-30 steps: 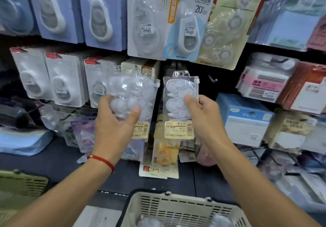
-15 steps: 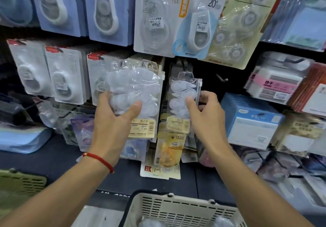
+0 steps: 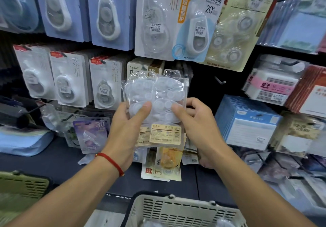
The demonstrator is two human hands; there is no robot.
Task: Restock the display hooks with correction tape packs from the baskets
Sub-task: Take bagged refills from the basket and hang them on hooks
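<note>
Our left hand (image 3: 123, 135) and right hand (image 3: 197, 129) both grip clear correction tape packs (image 3: 155, 101) before the display. The slippery, overlapping packs could slide loose and miss the bare hook (image 3: 219, 81).

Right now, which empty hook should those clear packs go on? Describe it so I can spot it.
Start at the big white-and-blue card marked 20 in the top row. Directly below its right edge, a bare hook juts from the dark gap. Unlike its neighbours, nothing hangs on it.
</note>
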